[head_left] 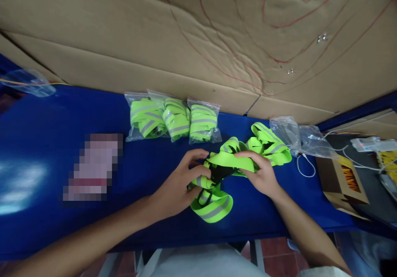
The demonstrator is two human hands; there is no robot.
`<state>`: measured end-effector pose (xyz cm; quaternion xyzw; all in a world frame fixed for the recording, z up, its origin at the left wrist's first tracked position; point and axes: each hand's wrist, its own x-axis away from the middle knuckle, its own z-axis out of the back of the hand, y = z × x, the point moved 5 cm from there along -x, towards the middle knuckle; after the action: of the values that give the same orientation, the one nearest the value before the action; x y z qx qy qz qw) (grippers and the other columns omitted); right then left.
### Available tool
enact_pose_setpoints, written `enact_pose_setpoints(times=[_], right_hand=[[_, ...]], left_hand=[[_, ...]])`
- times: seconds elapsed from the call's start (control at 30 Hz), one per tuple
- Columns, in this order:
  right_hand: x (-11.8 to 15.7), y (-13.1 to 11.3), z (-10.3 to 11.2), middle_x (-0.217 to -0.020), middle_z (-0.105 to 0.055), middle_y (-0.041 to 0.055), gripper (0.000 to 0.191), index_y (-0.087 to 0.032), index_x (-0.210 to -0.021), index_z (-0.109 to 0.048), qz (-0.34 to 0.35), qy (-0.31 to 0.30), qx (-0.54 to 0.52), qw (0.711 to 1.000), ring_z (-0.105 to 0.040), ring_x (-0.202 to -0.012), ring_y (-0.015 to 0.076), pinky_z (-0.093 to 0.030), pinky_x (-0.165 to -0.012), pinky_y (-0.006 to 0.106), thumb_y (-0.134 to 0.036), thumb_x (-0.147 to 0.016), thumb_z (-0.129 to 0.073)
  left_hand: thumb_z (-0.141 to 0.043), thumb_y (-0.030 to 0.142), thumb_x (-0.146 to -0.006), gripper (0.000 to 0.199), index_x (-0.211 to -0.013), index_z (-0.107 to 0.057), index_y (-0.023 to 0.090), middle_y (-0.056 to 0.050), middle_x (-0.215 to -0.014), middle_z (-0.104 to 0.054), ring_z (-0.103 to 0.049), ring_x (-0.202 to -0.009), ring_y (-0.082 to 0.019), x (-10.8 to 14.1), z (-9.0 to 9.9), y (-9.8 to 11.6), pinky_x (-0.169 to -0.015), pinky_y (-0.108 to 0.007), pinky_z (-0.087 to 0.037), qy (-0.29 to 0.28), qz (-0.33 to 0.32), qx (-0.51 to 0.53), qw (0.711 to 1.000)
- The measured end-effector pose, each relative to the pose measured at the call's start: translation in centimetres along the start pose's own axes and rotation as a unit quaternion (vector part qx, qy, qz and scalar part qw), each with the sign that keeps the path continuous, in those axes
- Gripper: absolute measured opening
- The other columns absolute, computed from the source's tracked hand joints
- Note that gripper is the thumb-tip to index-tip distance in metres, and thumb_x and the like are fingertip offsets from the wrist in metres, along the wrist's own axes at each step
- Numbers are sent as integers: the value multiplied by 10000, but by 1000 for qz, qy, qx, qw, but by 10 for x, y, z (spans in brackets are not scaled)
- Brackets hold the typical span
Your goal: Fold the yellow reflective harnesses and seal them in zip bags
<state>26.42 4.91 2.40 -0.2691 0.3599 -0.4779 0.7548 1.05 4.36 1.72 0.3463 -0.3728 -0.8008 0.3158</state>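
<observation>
Both of my hands grip a loosely bunched neon-green reflective strap [214, 213] with a grey stripe and black fittings, held just above the blue table. My left hand [182, 177] has its fingers curled round the left part of the bundle, near a black buckle. On the right, my right hand [260, 173] pinches a flat green band between thumb and fingers. One loop hangs down below my left fingers. Just beyond my right hand lies another loose green reflective strap [281, 155]. Part of the held bundle is hidden behind my fingers.
Three clear bags of folded green straps [203, 121] stand along the cardboard wall [124, 53]. Empty plastic bags [310, 138], a white cable [313, 171] and an open cardboard box [333, 186] are at the right. A pixelated flat item [93, 165] lies left on the blue table [149, 161].
</observation>
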Motion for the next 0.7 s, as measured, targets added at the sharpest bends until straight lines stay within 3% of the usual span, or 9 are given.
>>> enact_pose_setpoints(times=[0.07, 0.17, 0.27, 0.37, 0.43, 0.5, 0.57, 0.63, 0.7], right_hand=[[-2, 3, 4, -1150, -750, 46, 277, -254, -1206, -692, -9, -45, -28, 999, -725, -1036, 217, -590, -889, 333, -242, -931, -716], [-4, 4, 9, -1179, -719, 73, 385, -257, -1249, -675, 0, -101, -48, 994, -703, -1081, 243, -593, -925, 373, -404, -907, -774], [-1, -5, 5, -1423, -571, 135, 666, -280, -1399, -590, 37, -104, -44, 993, -591, -1307, 303, -580, -995, 421, -593, -846, -791], [5, -15, -11, -1544, -458, 142, 628, -292, -1485, -516, 41, -81, 14, 996, -469, -1462, 313, -513, -1120, 455, -524, -937, -717], [8, -16, -21, -1469, -533, 126, 513, -289, -1467, -527, 25, -59, 55, 996, -540, -1397, 277, -510, -1117, 433, -399, -989, -677], [9, -13, -25, -1301, -641, 96, 386, -269, -1376, -569, -6, -16, 50, 999, -652, -1215, 230, -558, -1012, 376, -333, -1006, -654], [10, -8, -24, -1129, -691, 60, 243, -249, -1256, -591, -41, 41, 16, 998, -693, -1040, 196, -577, -894, 324, -311, -1023, -623], [11, -5, -22, -1061, -691, 46, 171, -238, -1186, -589, -65, 86, -5, 994, -688, -986, 187, -569, -860, 310, -310, -1032, -603], [14, -8, -23, -1071, -683, 53, 163, -235, -1181, -587, -76, 102, -13, 992, -678, -1005, 191, -563, -880, 316, -309, -1036, -594]], left_hand=[[-449, -125, -760, 473, -1016, -624, 232, -71, -1423, -485, -591, -1309, -181, 1, 0, 4, -1025, -269, -557, -1, -12, -14, 1000], [-446, -122, -781, 452, -1017, -616, 223, -65, -1336, -579, -621, -1251, -169, 3, 2, 11, -1033, -274, -552, 8, -39, -40, 998], [-449, -125, -786, 437, -1015, -610, 211, -68, -1266, -642, -626, -1228, -170, 1, 4, 11, -1045, -296, -549, 23, -57, -63, 996], [-438, -141, -796, 419, -980, -606, 196, -72, -1241, -688, -616, -1249, -180, 0, 3, 10, -1052, -321, -556, 19, -112, -95, 989], [-457, -132, -826, 367, -930, -602, 188, -64, -1230, -719, -601, -1280, -198, 1, -1, 13, -1080, -344, -545, 3, -173, -147, 974], [-492, -96, -844, 311, -918, -606, 184, -54, -1240, -734, -600, -1287, -219, 2, -5, 16, -1094, -369, -527, -29, -210, -194, 958], [-538, -15, -832, 257, -973, -620, 183, -62, -1308, -716, -598, -1298, -248, 3, -8, 19, -1108, -418, -503, -79, -199, -199, 956], [-586, 126, -825, 230, -1044, -627, 183, -89, -1353, -693, -601, -1300, -284, 3, -10, 23, -1101, -471, -484, -110, -166, -170, 965], [-637, 285, -863, 181, -1017, -620, 191, -99, -1278, -723, -633, -1254, -297, 2, -9, 27, -1059, -472, -486, -84, -144, -153, 974]])
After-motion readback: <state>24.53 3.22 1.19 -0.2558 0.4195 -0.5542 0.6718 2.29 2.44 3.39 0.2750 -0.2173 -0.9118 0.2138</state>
